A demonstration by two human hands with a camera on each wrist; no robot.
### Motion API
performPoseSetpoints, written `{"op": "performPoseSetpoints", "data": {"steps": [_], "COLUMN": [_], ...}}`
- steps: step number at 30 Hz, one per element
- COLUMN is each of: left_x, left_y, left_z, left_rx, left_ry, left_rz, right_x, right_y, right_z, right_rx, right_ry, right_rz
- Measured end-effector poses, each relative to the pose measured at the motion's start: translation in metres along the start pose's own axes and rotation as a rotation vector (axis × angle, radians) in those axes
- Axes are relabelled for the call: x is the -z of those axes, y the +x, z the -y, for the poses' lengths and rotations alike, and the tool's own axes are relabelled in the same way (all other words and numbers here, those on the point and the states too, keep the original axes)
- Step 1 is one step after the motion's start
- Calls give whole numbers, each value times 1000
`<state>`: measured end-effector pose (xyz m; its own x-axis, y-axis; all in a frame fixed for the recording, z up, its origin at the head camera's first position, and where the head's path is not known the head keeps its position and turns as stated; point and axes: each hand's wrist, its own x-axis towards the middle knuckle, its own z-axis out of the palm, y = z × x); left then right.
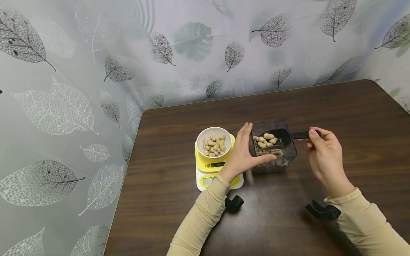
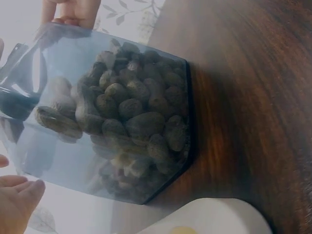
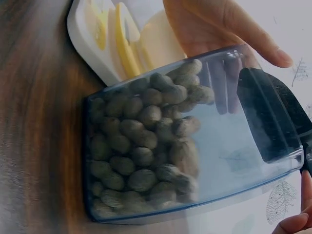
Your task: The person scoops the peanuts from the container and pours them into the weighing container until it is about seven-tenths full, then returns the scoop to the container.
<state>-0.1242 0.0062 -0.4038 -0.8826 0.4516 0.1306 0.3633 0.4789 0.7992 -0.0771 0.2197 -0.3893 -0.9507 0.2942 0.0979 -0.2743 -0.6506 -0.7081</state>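
Note:
A clear, dark-tinted plastic container (image 1: 289,160) holds peanuts in shells (image 2: 141,122) to about half its height. My left hand (image 1: 240,156) lies along its left side, fingers straight against the wall and thumb spread across the front rim. With thumb and fingers, my right hand (image 1: 328,154) pinches the handle of a black scoop (image 1: 282,138). Several peanuts sit in the scoop, at the container's mouth; through the wall the scoop (image 3: 263,117) shows above the heap. Left of the container, a white bowl (image 1: 199,142) of peanuts stands on a yellow-and-white kitchen scale (image 1: 203,165).
The scale's display (image 1: 207,180) is partly covered by my left wrist. Black wrist-worn devices (image 1: 235,203) hang under both forearms. The dark wooden table (image 1: 160,160) meets a leaf-patterned curtain (image 1: 198,71) at its back and left edges.

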Motion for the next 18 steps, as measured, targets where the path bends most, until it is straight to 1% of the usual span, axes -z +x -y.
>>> {"op": "performPoseSetpoints", "data": {"steps": [6, 10, 14, 18], "left_x": [6, 13, 23, 35], "left_y": [0, 1, 2, 2], "left_z": [-3, -5, -5, -3], "left_rx": [-17, -21, -27, -32], "left_ry": [-8, 3, 8, 27], "left_rz": [-4, -17, -45, -92], "right_x": [-11, -21, -33, -47], "right_y": [6, 11, 18, 26], "right_z": [5, 6, 6, 6], "right_rx": [33, 42, 42, 25], "right_ry": [-39, -51, -60, -60], "right_rz": [-3, 3, 22, 45]}}
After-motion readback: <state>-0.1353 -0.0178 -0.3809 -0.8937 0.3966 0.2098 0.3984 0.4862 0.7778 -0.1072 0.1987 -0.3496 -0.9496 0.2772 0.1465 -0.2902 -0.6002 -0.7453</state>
